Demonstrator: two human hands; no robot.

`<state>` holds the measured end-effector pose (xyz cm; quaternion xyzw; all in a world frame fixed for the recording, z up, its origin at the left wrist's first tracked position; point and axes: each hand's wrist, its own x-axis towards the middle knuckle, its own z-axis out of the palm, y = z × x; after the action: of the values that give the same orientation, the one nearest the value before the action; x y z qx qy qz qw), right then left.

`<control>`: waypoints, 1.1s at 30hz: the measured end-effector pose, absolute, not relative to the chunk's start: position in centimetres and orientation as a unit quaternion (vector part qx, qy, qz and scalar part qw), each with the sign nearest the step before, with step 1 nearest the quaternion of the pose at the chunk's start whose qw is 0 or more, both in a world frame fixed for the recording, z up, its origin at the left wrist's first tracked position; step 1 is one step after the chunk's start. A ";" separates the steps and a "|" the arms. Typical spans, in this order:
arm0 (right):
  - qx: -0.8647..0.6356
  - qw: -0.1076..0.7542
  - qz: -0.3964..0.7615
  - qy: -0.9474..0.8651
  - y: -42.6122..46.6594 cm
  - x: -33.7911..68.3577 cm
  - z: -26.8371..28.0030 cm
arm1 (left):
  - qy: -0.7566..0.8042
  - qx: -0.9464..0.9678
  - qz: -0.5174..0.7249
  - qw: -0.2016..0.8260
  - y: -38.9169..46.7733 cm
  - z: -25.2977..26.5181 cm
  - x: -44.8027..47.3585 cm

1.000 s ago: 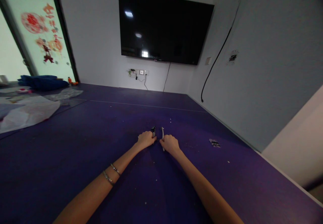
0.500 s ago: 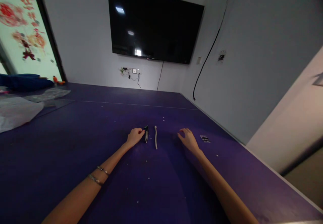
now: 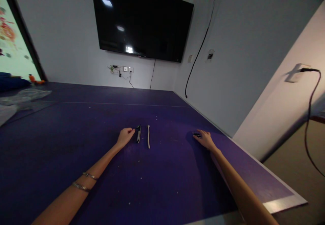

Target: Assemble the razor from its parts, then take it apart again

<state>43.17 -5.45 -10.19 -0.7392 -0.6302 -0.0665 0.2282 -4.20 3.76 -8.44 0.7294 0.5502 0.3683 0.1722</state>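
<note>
On the purple tabletop, my left hand (image 3: 125, 137) has its thumb and fingers pinched together at the upper end of a slim black-and-pale strip (image 3: 138, 135). What exactly this strip is stays too small to tell. Just right of it lies a thin, slightly bent pale stick (image 3: 148, 137), touched by neither hand. Further right, my right hand (image 3: 206, 139) rests low over the table with thumb and fingers closed around a small clear packet with dark pieces (image 3: 197, 135). Part of the packet is hidden beneath the fingers.
Crumpled clear plastic (image 3: 25, 96) and a dark blue cloth (image 3: 12, 83) lie at the far left, near a small orange object (image 3: 35, 80). A black cable (image 3: 200, 50) hangs along the wall beside the television (image 3: 144, 18). Small pale specks dot the purple table (image 3: 101, 184).
My right hand has moved right, onto the packet that lay apart from it before. My left hand stays at the strip. The view has turned to the right.
</note>
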 end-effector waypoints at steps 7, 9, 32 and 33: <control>-0.757 0.213 -0.015 -0.618 -5.6 43.3 -10.1 | 0.543 0.733 0.371 0.172 3.6 -8.4 -4.2; -0.756 0.216 -0.015 -0.618 -5.6 43.4 -10.0 | 0.542 0.734 0.370 0.175 3.5 -8.3 -4.2; -0.622 0.260 -0.022 -0.738 -1.3 20.7 -7.5 | 0.544 0.724 0.383 0.183 3.7 -9.1 -4.0; -0.624 0.257 -0.021 -0.738 -1.1 20.0 -7.5 | 0.544 0.724 0.384 0.182 3.6 -9.1 -4.0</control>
<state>20.03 -1.15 -7.53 -0.6236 -0.7381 -0.0208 0.2566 -4.01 3.64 -9.07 0.7236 0.5438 0.3842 0.1820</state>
